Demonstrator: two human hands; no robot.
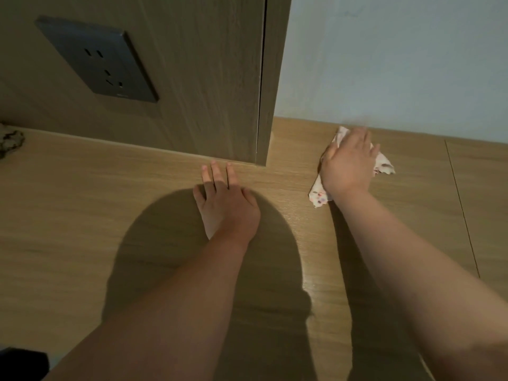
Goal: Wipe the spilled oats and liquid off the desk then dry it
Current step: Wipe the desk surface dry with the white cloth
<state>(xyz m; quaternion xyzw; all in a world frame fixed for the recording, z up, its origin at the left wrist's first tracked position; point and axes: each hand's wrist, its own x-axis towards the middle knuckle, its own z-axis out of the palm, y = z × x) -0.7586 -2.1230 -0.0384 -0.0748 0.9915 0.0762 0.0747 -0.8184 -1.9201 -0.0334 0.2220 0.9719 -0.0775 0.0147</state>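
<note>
Both hands on desk (82,215); right hand (347,163) presses patterned cloth (319,195).
Right hand lies palm down on the crumpled cloth near the pale wall (398,64), fingers stretched forward, tips blurred. Left hand (225,204) rests flat and spread on bare desk, fingertips just short of the wood panel (206,78) carrying a dark socket (96,59). Both forearms extend forward. A crumpled lump (9,143) sits at the far left edge.

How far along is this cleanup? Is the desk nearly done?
Well along, it seems. No oats show on the visible desk. In hand: the right hand presses a patterned cloth to the desk near the wall; the left hand rests flat. Left: a glossy sheen beside the right forearm may be moisture to dry, and a crumpled wad lies at the left edge.
</note>
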